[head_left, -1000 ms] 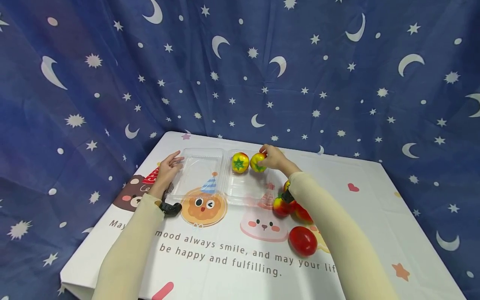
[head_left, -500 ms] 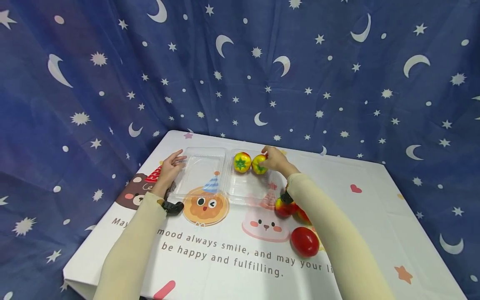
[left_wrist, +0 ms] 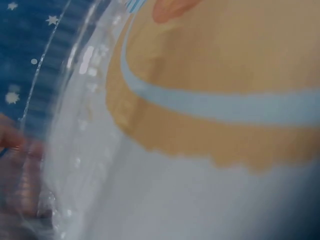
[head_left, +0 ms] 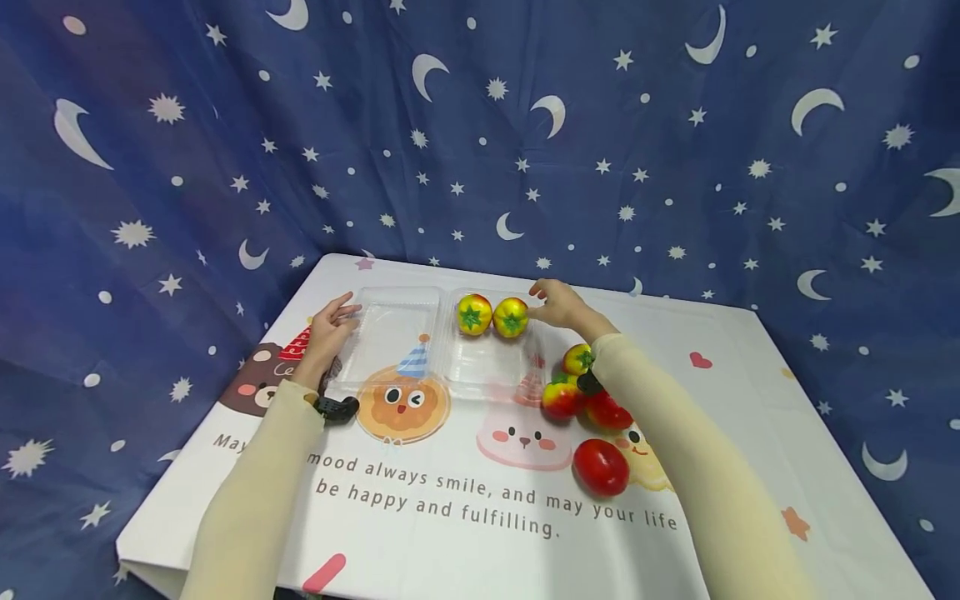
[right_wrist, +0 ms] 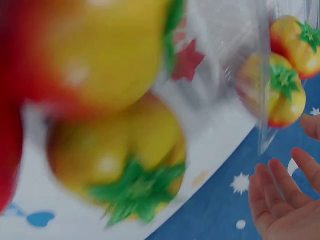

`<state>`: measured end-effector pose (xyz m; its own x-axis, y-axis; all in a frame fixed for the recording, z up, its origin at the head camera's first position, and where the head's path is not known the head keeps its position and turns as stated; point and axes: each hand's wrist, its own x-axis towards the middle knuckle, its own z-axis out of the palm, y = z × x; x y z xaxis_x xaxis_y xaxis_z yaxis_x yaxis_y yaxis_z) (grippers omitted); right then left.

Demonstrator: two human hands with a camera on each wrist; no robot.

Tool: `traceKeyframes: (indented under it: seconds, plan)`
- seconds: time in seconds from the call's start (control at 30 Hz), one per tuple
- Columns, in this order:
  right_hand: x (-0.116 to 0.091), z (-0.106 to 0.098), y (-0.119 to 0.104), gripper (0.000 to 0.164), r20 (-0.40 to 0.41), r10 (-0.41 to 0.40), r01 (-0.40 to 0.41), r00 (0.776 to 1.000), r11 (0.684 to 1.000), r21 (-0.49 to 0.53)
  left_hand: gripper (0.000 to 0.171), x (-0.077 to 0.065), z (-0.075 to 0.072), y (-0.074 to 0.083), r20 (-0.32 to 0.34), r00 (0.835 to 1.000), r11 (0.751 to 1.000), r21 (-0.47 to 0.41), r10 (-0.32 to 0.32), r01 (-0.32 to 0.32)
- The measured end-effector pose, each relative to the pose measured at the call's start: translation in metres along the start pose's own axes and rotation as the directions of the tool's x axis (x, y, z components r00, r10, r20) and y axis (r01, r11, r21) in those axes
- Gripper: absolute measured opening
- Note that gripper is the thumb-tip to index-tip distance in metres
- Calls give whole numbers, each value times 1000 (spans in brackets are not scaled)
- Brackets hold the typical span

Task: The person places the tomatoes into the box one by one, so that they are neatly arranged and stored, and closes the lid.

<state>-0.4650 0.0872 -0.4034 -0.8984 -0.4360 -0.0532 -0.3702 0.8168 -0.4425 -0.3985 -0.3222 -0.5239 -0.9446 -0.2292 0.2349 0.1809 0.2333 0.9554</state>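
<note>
Apparently mid-packing: left hand (head_left: 330,330) relaxed at clear plastic box (head_left: 393,329), right hand (head_left: 564,307) loose, empty; next likely calls for round red-yellow fruit (head_left: 561,400), near right.

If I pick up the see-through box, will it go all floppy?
The clear box would probably bend a bit, since its see-through walls look thin. It may tip toward its right half, where two yellow fruits sit. They look round, so they'd likely roll around.
</note>
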Motion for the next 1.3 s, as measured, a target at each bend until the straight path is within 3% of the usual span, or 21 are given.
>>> traceKeyframes:
  seconds: [0.2,0.4,0.63,0.7,0.97,1.13,1.3]
  plan:
    - [-23,-14,19,46,44,-4,4,999,1000,2,60,1,1,1,0,1000,1000,21,-19,19]
    - [-43,-23,40,46,172,23,-23,985,1000,-4,61,0,-1,0,3,1000,999,37,-25,25]
    - [-62,-25,62,53,340,87,-96,937,995,11,60,-18,-2,37,31,999,999,-20,-39,39]
    - [-65,-25,68,55,363,111,-128,925,991,23,60,-19,0,38,33,999,999,-21,-34,35]
    - [-67,-20,79,60,404,174,-235,898,966,107,60,-18,1,39,30,999,999,-11,-39,39]
    - [-64,-16,82,62,394,195,-270,898,952,146,60,-18,1,40,28,999,999,-18,-43,44]
    - [-62,-15,79,63,364,173,-238,915,960,144,60,-16,2,36,36,998,999,-28,-42,43]
